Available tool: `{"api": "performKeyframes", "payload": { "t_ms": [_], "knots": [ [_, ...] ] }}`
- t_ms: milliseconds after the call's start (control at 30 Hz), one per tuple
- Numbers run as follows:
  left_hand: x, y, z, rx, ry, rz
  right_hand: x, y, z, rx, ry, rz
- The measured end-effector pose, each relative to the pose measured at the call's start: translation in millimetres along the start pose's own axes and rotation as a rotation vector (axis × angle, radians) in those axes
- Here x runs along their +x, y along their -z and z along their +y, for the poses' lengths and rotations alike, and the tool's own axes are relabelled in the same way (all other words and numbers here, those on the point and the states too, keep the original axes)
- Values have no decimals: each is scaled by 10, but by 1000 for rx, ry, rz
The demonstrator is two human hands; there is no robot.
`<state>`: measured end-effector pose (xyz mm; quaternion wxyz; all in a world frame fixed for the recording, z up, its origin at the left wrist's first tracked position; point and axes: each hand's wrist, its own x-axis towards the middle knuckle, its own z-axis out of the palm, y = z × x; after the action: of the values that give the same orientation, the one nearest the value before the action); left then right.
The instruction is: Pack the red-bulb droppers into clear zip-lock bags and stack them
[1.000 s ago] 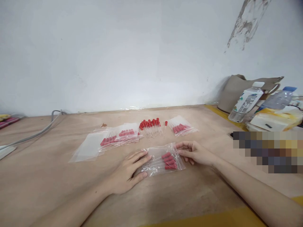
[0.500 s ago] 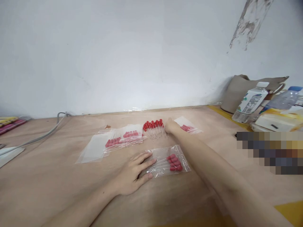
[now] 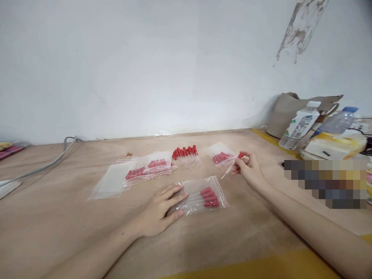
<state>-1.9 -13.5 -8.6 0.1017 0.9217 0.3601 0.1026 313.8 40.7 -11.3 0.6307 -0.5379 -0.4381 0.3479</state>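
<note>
My left hand [image 3: 162, 211] lies on the table with its fingers spread, fingertips on the left end of a clear zip bag [image 3: 192, 209]. Inside that bag are several droppers [image 3: 208, 193] with red bulbs pointing right. Off to the right, my right hand [image 3: 247, 168] pinches a single dropper [image 3: 230, 169] near its red bulb, the thin clear tube slanting down to the left. Behind the bag lies a row of loose droppers [image 3: 186, 155], bulbs away from me. A filled zip bag [image 3: 220, 149] sits between that row and my right hand.
More filled bags [image 3: 154, 166] overlap flat bags [image 3: 109, 184] at the left. A grey cable [image 3: 52, 168] crosses the far left. A tan bag [image 3: 280, 114], a labelled bottle [image 3: 299, 128] and a blue-capped bottle [image 3: 338, 122] stand at the right by the wall [image 3: 145, 77].
My right hand has moved right and toward me from the loose row and now holds a dropper. The left hand stays on the bag. The view has shifted slightly.
</note>
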Motion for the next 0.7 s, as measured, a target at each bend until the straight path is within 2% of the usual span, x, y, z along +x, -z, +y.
{"api": "performKeyframes", "payload": {
  "t_ms": [133, 267, 367, 533, 700],
  "knots": [
    [1, 3, 7, -1, -5, 4, -174, -67, 104, 140, -81, -14],
    [-3, 10, 7, 2, -1, -5, -292, -190, 132, 249, -160, -127],
    [-2, 16, 8, 0, 2, -4, -372, -183, 140, 308, -230, -230],
    [4, 24, 21, -4, 13, -5, -375, -32, 98, 147, -287, -501],
    [4, 25, 27, -8, 16, -11, -288, 55, 38, -22, -275, -714]
  ]
}}
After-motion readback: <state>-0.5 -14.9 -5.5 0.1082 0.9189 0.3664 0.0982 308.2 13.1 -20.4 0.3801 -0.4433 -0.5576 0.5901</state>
